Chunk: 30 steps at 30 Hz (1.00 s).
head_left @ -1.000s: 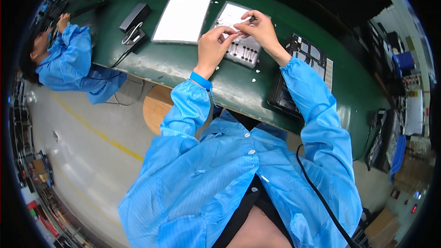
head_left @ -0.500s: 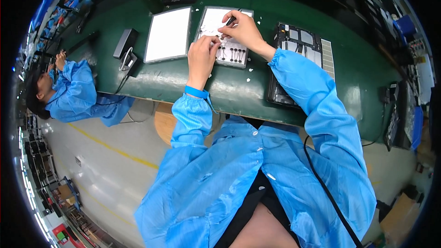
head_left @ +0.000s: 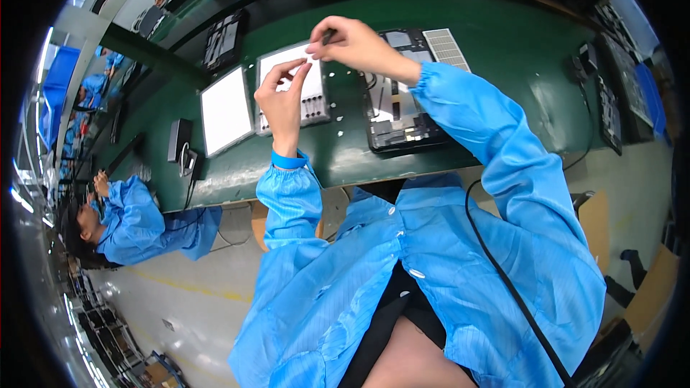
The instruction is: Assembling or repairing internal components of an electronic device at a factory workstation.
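My right hand (head_left: 345, 42) is closed around a slim black tool (head_left: 328, 36) that looks like tweezers. Its fingertips almost meet those of my left hand (head_left: 282, 100), whose thumb and forefinger are pinched together. Whatever the left fingers hold is too small to make out. Both hands are raised over a shallow tray (head_left: 325, 93) with a white surface, where several small black-ended parts (head_left: 313, 107) lie in a row. A blue band (head_left: 290, 161) circles my left wrist. Beside the tray, partly behind my right forearm, rests an opened black laptop base (head_left: 395, 126) with its inner parts exposed.
Left of the tray lies a white panel (head_left: 226, 111), then a dark box-shaped device (head_left: 180, 140) with a cable. A pale gridded sheet (head_left: 447, 50) sits by the laptop base. White scraps (head_left: 340, 134) dot the green table (head_left: 517, 108). A co-worker (head_left: 136, 223) sits at the left.
The view has shifted, so the table's contents appear farther left and lower. Both my hands have lifted off the tray's parts and come together, with the black tool still in the right.
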Each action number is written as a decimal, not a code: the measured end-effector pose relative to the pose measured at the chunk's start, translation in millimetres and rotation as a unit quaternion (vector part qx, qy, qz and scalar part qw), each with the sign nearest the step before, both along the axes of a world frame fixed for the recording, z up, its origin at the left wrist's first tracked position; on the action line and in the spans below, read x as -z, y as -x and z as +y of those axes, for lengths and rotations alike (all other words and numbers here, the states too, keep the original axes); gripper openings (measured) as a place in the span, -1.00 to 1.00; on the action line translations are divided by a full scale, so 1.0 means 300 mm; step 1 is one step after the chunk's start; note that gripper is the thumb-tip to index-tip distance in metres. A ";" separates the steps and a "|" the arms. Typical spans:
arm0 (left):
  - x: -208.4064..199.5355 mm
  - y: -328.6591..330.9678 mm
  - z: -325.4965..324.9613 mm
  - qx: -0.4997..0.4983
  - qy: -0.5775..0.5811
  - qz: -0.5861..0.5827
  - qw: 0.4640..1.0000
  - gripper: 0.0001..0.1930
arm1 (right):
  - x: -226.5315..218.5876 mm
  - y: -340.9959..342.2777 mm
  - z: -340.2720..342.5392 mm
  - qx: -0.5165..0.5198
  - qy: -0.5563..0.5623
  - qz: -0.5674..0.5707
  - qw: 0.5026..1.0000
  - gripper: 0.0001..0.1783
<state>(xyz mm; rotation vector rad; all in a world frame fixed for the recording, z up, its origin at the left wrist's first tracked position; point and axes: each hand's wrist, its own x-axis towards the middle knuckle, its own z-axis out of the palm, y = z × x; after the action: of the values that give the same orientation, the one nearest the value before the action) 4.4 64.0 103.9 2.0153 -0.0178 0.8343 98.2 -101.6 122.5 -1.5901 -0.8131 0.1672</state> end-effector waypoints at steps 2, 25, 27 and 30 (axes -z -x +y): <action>-0.026 -0.059 -0.096 0.091 0.021 -0.086 0.992 -0.84 | -0.049 0.027 -0.141 -0.037 -0.022 0.120 0.992 -0.66; -0.078 -0.219 -0.463 0.131 -0.211 -0.068 0.966 -0.91 | 0.106 -0.079 -0.531 0.104 -0.170 0.135 0.971 -0.73; -0.083 -0.210 -0.462 0.091 -0.265 -0.040 0.959 -0.93 | 0.117 -0.089 -0.527 0.075 -0.161 0.150 0.973 -0.73; -0.064 -0.232 -0.463 0.079 -0.339 -0.071 0.935 -0.94 | 0.149 -0.108 -0.512 0.103 -0.160 0.115 0.975 -0.70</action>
<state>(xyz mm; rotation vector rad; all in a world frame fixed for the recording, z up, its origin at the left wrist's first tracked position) 74.0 -75.0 123.2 2.5367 -0.6198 0.9496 130.5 -255.3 77.8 -1.3111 -0.4635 0.0644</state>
